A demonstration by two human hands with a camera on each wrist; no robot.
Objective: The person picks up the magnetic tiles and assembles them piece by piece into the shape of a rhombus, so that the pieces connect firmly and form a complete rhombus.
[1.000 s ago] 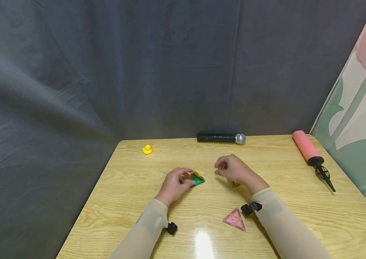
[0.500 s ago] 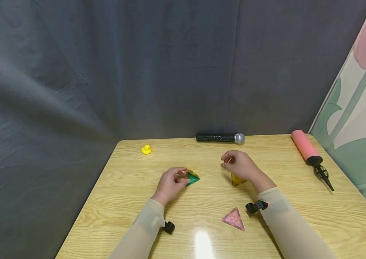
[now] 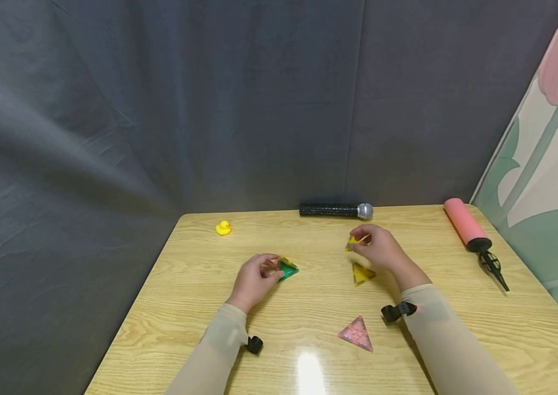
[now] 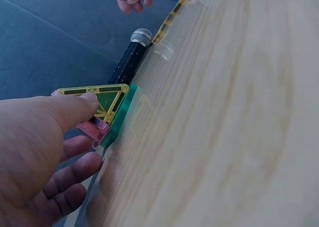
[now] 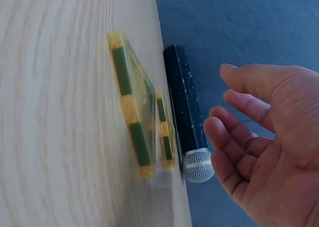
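Note:
My left hand holds a small joined shape of triangular magnetic tiles low over the table, the thumb pressed against its yellow tile. A green tile forms its base, and a pink tile shows behind the thumb in the left wrist view. My right hand hovers over two loose yellow triangular tiles, its fingers loosely bent with nothing between them. One yellow tile lies nearer me; the other yellow tile is partly hidden by the fingers in the head view.
A pink triangular tile lies between the forearms. Along the back edge are a yellow rubber duck and a black microphone. A pink hand pump lies at the right edge of the wooden table. A dark curtain hangs behind.
My left hand has drifted left with the joined tiles. My right hand has moved right and away from me, uncovering the nearer yellow tile.

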